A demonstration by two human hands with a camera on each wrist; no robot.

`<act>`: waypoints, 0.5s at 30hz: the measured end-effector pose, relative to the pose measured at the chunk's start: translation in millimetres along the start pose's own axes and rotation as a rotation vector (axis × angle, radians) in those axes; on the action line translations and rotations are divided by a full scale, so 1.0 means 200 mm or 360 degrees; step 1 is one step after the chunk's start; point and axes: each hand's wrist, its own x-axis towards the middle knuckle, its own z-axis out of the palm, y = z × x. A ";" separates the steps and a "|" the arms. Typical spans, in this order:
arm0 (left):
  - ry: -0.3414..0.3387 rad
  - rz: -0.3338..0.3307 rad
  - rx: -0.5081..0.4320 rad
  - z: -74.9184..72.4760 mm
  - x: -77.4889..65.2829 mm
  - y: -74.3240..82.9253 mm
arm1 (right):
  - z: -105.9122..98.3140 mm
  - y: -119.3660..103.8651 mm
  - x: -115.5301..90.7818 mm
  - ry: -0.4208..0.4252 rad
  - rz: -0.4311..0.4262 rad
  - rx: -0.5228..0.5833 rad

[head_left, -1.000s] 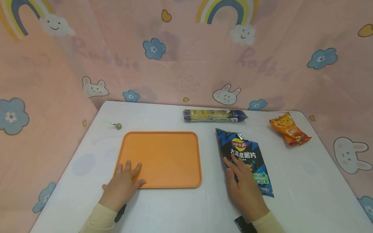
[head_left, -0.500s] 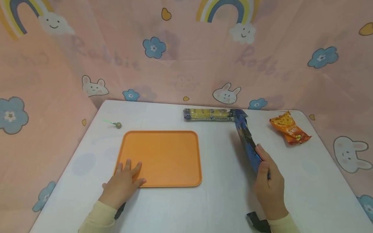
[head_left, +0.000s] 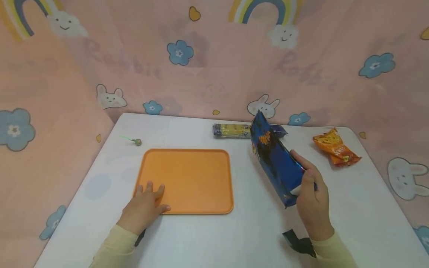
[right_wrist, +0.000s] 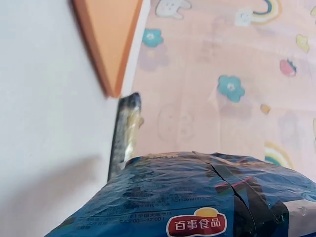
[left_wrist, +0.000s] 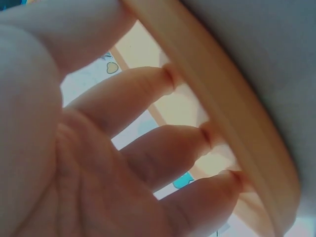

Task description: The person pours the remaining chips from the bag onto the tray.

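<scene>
An orange tray (head_left: 197, 182) lies on the white table, left of centre. Over its near left corner my left hand (head_left: 142, 210) rests with spread fingers, the fingertips touching the tray. The left wrist view shows that hand's fingers (left_wrist: 168, 148) reaching across the rim. To the right, my right hand (head_left: 313, 204) grips a blue potato chip bag (head_left: 275, 163) by its right edge, thumb on the near side. The bag is raised and tilted above the table. In the right wrist view its printed blue face (right_wrist: 148, 207) fills the bottom, and the hand itself is out of sight.
A long yellow and dark-blue packet (head_left: 231, 131) lies at the back edge, partly behind the chip bag. An orange snack bag (head_left: 335, 149) sits at the far right. A small lollipop (head_left: 137, 142) with a green stick lies back left. Pink patterned cloth (head_left: 214, 74) rises behind the table.
The chip bag lay flat under my right hand; now that hand has picked it up, moved slightly right and turned the bag. My left hand stays on the tray.
</scene>
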 end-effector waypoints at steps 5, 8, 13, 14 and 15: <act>-0.0006 -0.0027 0.0026 0.00 0.00 0.00 | 0.10 -0.08 0.04 -0.0186 -0.0009 0.0067; 0.0017 -0.0019 0.0038 0.00 0.00 0.01 | 0.18 -0.11 0.07 -0.0300 -0.0031 0.0126; 0.0061 -0.0012 0.0033 -0.01 0.00 0.01 | 0.32 -0.15 0.13 -0.0447 -0.0049 0.0162; 0.0067 -0.0014 0.0031 -0.01 0.00 0.01 | 0.35 -0.16 0.14 -0.0473 -0.0042 0.0170; 0.0068 -0.0022 0.0027 -0.01 0.00 0.01 | 0.38 -0.17 0.15 -0.0500 -0.0041 0.0177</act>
